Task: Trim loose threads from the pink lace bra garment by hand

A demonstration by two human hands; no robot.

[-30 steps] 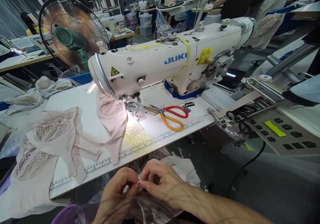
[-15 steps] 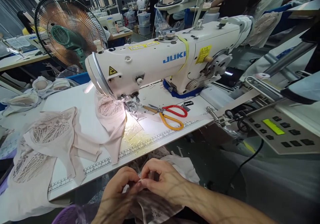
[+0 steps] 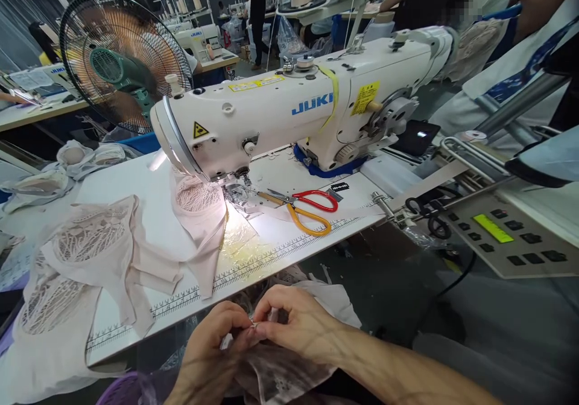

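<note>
Below the table's front edge, my left hand [image 3: 219, 338] and my right hand [image 3: 292, 323] meet fingertip to fingertip. Both are closed in a pinch on the edge of a beige lace garment piece [image 3: 280, 372], which hangs down beneath them. The exact spot between the fingertips is too small to make out. Ahead of my hands stands a white JUKI sewing machine [image 3: 266, 109]. A beige bra piece [image 3: 199, 212] lies by its needle area. Scissors [image 3: 312, 212] with one red and one orange handle rest on the table to the right of the needle.
More lace bra pieces [image 3: 90, 242] lie at the table's left. A razor blade [image 3: 340, 187] sits behind the scissors. At right is a control panel [image 3: 511, 236]; a fan [image 3: 126, 61] stands at back left. A purple basket [image 3: 120, 390] is below. People work behind.
My hands keep nearly the same pinch and place. At the upper right, a person has come closer into view, and a dark-clothed person in the background has moved left.
</note>
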